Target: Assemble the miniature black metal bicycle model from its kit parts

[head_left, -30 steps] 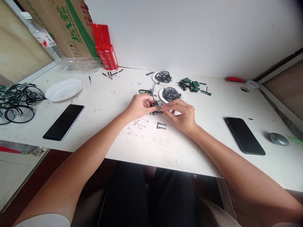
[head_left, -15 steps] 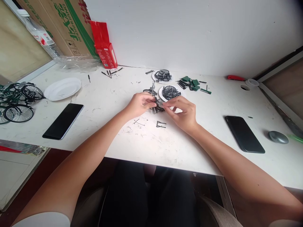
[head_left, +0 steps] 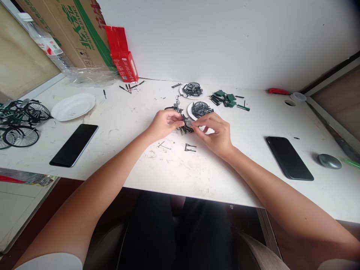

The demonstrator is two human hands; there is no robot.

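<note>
Bicycle handlebars (head_left: pixel 177 102) slightly further left

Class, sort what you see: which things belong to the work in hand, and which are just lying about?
Likely belonging:
model bike, between left hand and right hand
wheels
black bracket
green parts

Seemingly just lying about:
left phone
right phone
mouse
bottle
red box
carton

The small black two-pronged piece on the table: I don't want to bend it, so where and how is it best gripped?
I'd probably pinch the two-pronged piece by its joined left end, coming from the left: it lies flat, its slim prongs point right, and the right hand is over on that side.
</note>
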